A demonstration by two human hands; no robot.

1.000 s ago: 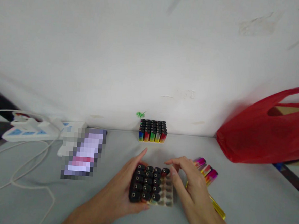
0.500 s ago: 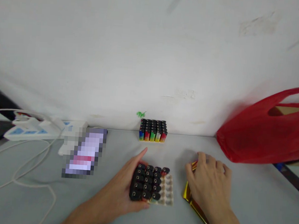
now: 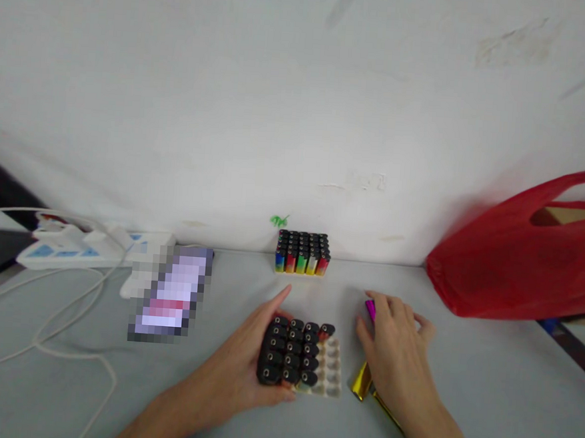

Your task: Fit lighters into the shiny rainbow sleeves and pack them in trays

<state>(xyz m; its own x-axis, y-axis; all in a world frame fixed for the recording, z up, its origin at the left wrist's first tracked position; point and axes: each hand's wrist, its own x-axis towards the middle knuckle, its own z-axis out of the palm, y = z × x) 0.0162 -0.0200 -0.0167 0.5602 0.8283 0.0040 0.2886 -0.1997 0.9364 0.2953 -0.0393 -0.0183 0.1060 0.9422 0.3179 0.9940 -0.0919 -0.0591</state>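
Observation:
My left hand (image 3: 242, 362) is wrapped round the left side of a white tray (image 3: 332, 375) partly filled with black-topped lighters (image 3: 290, 352). The tray's right part shows bare slots, apart from one lighter at the back. Over the table to the right, my right hand (image 3: 398, 346) has its fingers curled down beside a shiny magenta piece (image 3: 370, 308). Its fingertips are partly hidden, so its grip is unclear. A gold foil-like piece (image 3: 361, 382) lies below that hand.
A full block of colourful lighters (image 3: 301, 263) stands by the wall. A phone (image 3: 174, 294), a power strip (image 3: 74, 250) and white cables (image 3: 69, 358) are at the left. A red bag (image 3: 514, 261) stands at the right.
My right hand has shifted slightly left, and a magenta piece now shows by its fingers. The gold piece looks turned. My left hand still holds the tray.

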